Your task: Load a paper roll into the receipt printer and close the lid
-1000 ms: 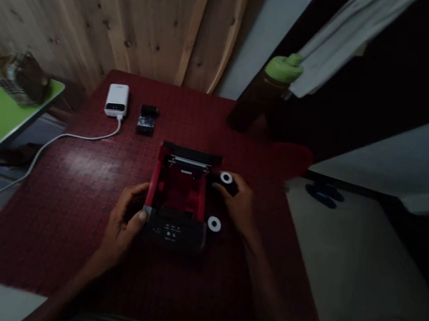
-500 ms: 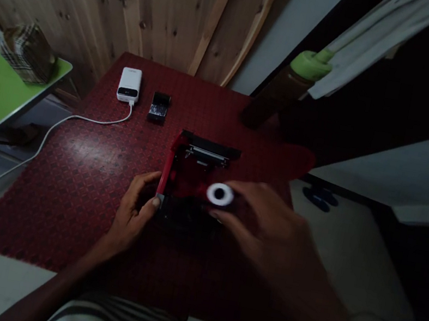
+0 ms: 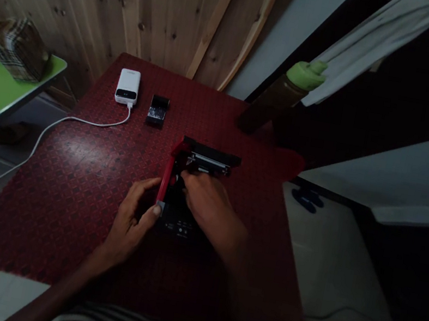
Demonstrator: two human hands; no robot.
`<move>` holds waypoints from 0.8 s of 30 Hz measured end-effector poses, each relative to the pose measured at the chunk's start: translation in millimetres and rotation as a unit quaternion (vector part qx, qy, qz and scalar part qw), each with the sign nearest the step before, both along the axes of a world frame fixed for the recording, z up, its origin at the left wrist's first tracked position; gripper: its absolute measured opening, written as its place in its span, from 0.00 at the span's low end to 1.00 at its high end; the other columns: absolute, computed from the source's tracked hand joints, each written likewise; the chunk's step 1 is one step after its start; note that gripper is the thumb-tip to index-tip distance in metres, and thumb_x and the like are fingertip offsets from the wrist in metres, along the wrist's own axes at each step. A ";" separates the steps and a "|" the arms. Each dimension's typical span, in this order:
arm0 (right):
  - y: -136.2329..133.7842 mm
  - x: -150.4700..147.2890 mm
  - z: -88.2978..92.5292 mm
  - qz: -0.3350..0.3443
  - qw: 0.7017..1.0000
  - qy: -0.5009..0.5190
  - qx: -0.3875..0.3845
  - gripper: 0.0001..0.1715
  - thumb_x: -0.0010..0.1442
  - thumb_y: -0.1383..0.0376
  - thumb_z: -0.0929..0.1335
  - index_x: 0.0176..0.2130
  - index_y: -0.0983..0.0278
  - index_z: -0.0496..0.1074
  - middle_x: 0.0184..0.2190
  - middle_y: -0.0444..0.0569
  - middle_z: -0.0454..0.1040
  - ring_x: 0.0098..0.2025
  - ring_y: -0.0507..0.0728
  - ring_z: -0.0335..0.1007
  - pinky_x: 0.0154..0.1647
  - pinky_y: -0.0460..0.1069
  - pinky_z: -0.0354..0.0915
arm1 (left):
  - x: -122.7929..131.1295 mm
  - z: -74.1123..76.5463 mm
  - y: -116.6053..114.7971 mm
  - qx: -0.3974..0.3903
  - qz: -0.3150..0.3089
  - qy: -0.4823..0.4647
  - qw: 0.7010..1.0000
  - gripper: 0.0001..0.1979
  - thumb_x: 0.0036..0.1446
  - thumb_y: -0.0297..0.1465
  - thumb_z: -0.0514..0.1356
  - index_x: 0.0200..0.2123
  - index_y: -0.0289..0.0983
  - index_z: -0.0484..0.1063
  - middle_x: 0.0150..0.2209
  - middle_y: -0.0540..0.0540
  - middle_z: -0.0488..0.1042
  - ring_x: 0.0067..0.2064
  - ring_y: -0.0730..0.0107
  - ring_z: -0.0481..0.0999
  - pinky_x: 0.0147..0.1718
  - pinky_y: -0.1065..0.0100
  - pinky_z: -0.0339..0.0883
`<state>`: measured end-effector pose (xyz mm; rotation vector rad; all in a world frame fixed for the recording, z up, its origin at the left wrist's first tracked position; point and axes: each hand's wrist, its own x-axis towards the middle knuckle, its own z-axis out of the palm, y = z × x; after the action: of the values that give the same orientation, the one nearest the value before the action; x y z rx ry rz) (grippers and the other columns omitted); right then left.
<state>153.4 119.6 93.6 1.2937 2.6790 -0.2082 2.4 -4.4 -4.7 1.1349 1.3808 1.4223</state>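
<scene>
An open black-and-red box-shaped device, probably a small receipt printer (image 3: 180, 226), lies on the table with its red-walled compartment facing up. My left hand (image 3: 132, 218) grips its red left side wall near the front corner. My right hand (image 3: 207, 201) is down over the compartment, covering most of it, with fingers reaching toward the far metal bar. No white-cored black roll shows in this view, and I cannot tell whether my right hand holds one.
The table has a red patterned top (image 3: 66, 201). Behind the device lie a white power bank (image 3: 128, 86) with a white cable (image 3: 49, 131) and a small black gadget (image 3: 157, 110). A green-capped bottle (image 3: 289, 90) stands at the back right, below a hanging white cloth (image 3: 375, 50).
My right hand has come down from above the device into its compartment, and the white-cored roll it held no longer shows. My left hand stays on the side wall.
</scene>
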 end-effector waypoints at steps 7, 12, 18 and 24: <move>-0.4 21.1 -37.3 -0.014 0.991 0.129 -0.022 0.24 0.76 0.75 0.64 0.62 0.64 0.82 0.55 0.60 0.87 0.56 0.66 0.86 0.59 0.58 0.79 | 0.0 3.7 0.6 -0.005 0.005 0.003 1.000 0.26 0.77 0.47 0.63 0.71 0.44 0.75 0.69 0.37 0.78 0.71 0.44 0.78 0.70 0.41 0.70; -7.2 40.9 -20.7 0.008 0.963 0.259 -0.070 0.33 0.75 0.80 0.60 0.67 0.63 0.80 0.63 0.57 0.85 0.64 0.62 0.84 0.68 0.59 0.78 | -0.2 4.7 -0.2 -0.005 -0.003 0.018 1.000 0.26 0.78 0.47 0.62 0.71 0.43 0.74 0.69 0.36 0.78 0.69 0.45 0.79 0.71 0.42 0.69; -22.4 49.5 0.8 0.083 0.942 0.309 -0.101 0.22 0.76 0.76 0.67 0.57 0.59 0.86 0.53 0.53 0.89 0.54 0.62 0.85 0.59 0.61 0.82 | -2.4 2.2 1.5 -0.004 0.005 0.018 1.000 0.27 0.77 0.47 0.62 0.71 0.42 0.75 0.69 0.36 0.78 0.70 0.45 0.78 0.70 0.44 0.70; -35.2 50.3 -14.2 0.059 0.943 0.328 -0.002 0.17 0.78 0.76 0.69 0.40 0.62 0.84 0.41 0.50 0.85 0.44 0.60 0.79 0.47 0.55 0.79 | -0.4 11.1 -4.1 -0.033 0.001 0.010 0.999 0.27 0.77 0.48 0.63 0.71 0.41 0.75 0.69 0.35 0.78 0.71 0.44 0.77 0.71 0.43 0.70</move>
<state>203.7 84.3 79.3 1.2134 3.2753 -0.7496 2.0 -8.5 6.4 1.1073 1.4324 1.3615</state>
